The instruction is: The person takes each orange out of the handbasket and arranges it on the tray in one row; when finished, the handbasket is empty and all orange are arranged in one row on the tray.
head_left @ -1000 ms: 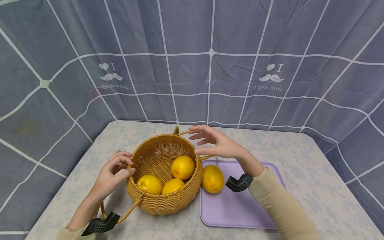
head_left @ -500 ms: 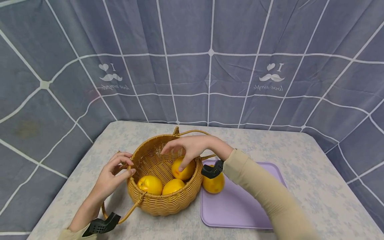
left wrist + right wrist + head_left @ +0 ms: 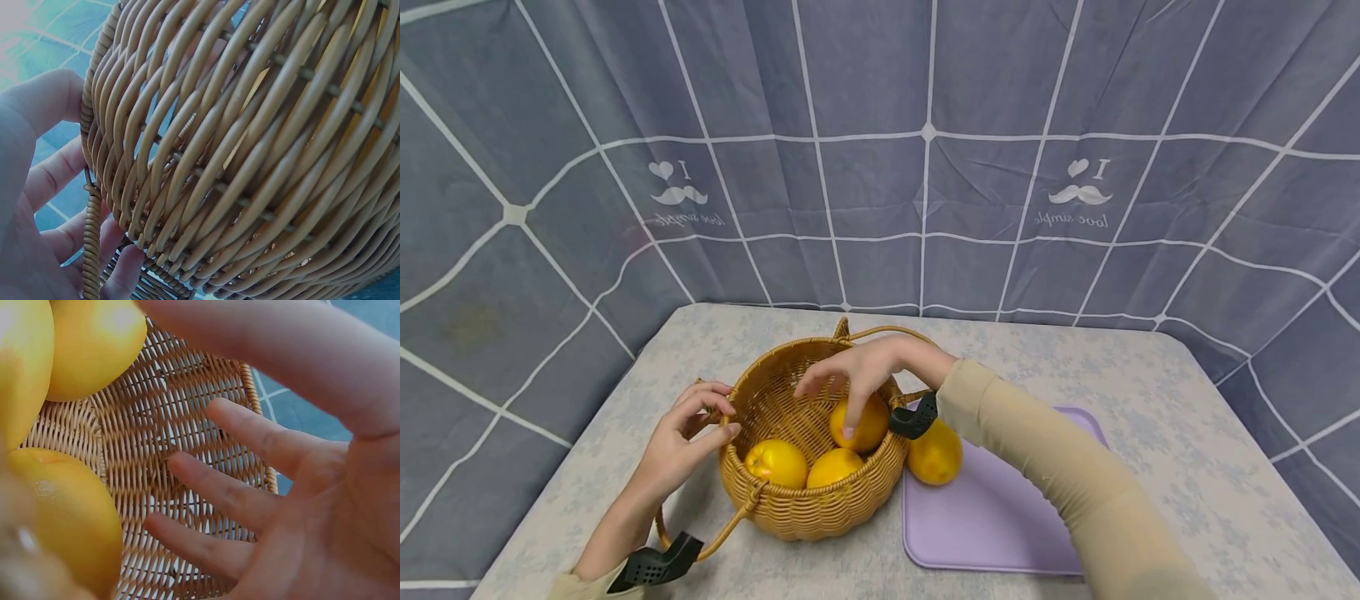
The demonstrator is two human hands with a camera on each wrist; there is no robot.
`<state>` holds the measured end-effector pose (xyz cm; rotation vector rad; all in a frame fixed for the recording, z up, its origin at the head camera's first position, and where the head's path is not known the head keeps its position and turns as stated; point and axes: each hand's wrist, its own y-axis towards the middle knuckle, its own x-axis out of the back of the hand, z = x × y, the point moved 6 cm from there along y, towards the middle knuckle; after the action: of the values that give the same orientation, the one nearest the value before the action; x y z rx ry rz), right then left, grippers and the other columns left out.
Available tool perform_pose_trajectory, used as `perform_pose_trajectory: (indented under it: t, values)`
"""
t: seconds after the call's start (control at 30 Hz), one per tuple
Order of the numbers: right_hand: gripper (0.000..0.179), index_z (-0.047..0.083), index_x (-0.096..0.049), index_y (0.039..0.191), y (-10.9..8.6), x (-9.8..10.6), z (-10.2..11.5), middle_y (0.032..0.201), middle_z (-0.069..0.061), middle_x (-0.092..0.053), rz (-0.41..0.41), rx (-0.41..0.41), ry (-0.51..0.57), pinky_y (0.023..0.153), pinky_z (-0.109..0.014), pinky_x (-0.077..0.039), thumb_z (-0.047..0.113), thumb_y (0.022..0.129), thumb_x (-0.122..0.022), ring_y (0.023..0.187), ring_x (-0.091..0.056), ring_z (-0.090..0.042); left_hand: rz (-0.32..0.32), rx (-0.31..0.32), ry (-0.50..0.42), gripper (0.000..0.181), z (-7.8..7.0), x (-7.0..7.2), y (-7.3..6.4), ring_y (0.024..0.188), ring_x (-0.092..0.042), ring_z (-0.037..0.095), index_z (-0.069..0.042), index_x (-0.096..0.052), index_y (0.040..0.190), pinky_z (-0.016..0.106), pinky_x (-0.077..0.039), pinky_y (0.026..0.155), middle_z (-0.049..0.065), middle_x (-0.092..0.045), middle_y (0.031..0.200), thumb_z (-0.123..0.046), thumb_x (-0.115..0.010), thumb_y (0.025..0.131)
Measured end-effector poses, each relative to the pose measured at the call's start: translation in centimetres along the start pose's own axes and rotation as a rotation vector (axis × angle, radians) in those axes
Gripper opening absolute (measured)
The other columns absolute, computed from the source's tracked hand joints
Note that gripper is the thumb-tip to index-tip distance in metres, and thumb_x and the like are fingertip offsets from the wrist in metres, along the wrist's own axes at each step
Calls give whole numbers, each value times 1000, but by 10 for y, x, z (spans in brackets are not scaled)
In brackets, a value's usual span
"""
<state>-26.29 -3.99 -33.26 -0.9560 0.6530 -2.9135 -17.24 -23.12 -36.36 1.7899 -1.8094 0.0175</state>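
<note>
The round wicker basket (image 3: 805,512) stands tilted toward me, holding several yellow lemon-like fruits. My left hand (image 3: 677,442) grips its left rim, thumb on the near side. In the left wrist view, the fingers (image 3: 59,175) reach past the woven wall (image 3: 206,156). Inside the basket my right hand (image 3: 868,367) hangs over the rightmost fruit (image 3: 872,425), thumb overlapping it. The right wrist view shows spread fingers (image 3: 219,494) apart from the fruit (image 3: 69,512). Two more fruits, left (image 3: 778,463) and middle (image 3: 835,467), lie at the near wall.
A light purple tray (image 3: 1000,533) lies right of the basket, with another yellow fruit (image 3: 936,458) on its left end. Looped wicker handles (image 3: 726,533) stick out on both sides of the basket. Behind the table (image 3: 1180,467) hangs a blue-grey checked curtain (image 3: 880,183).
My right hand has moved left from the basket's right handle, in over the rim, and down to the rightmost fruit. The left hand and the basket have stayed in place.
</note>
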Motion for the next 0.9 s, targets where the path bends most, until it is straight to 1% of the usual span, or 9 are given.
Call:
perform_pose_trajectory:
  t: [0.07, 0.17, 0.3, 0.43, 0.57, 0.7, 0.8, 0.9]
  values:
    - [81, 16, -39, 140, 0, 0, -2, 140, 1, -40, 7, -34, 1, 105, -28, -28, 19, 72, -82, 129, -35, -10, 0, 0, 2, 14, 0, 0, 0, 108, -45, 10, -3, -58, 95, 15, -38, 86, 6, -47, 118, 5, -63, 85]
    - [84, 19, -39, 141, 1, -1, -4, 143, 2, -37, 27, -81, 8, 108, -34, -26, 22, 70, -83, 131, -31, -8, 1, 2, 6, 14, 0, 0, 1, 108, -45, 10, -3, -58, 95, 15, -38, 86, 6, -47, 118, 4, -63, 85]
    - [85, 20, -38, 142, 1, -5, -7, 145, 4, -33, 63, -133, -3, 110, -39, -23, 25, 69, -83, 133, -28, -8, 4, 3, 4, 13, 0, -1, 1, 108, -45, 10, -4, -58, 94, 15, -38, 87, 6, -47, 118, 3, -63, 85]
    - [87, 22, -37, 142, 2, -10, -8, 148, 1, -28, 97, -187, -41, 109, -36, -25, 24, 68, -84, 136, -24, -11, 2, -2, -3, 13, 0, -1, 1, 108, -45, 11, -3, -58, 94, 15, -38, 87, 7, -47, 118, 4, -63, 85]
    - [88, 24, -38, 141, 4, -14, -10, 150, 0, -23, 129, -236, -100, 107, -30, -26, 23, 67, -86, 137, -21, -15, 1, -3, -4, 13, 0, 0, 1, 108, -46, 10, -3, -58, 94, 15, -38, 87, 6, -47, 118, 4, -63, 85]
    - [86, 26, -40, 138, 4, -15, -11, 150, -1, -23, 135, -255, -122, 105, -29, -27, 21, 66, -86, 137, -22, -18, 1, -2, -5, 13, 0, 0, 1, 108, -45, 11, -3, -58, 95, 15, -38, 87, 6, -47, 119, 3, -63, 85]
    - [85, 25, -41, 138, 5, -16, -11, 149, -1, -26, 133, -245, -113, 105, -28, -28, 20, 66, -87, 136, -24, -19, 2, 0, -1, 13, 1, -1, 0, 108, -45, 11, -3, -58, 95, 15, -37, 87, 6, -47, 119, 3, -63, 85]
    - [85, 21, -40, 139, 6, -15, -12, 147, -1, -29, 121, -217, -79, 105, -29, -29, 18, 67, -86, 135, -26, -19, 5, 4, 1, 12, 1, -1, -1, 108, -45, 10, -3, -58, 95, 15, -37, 87, 6, -47, 119, 3, -63, 85]
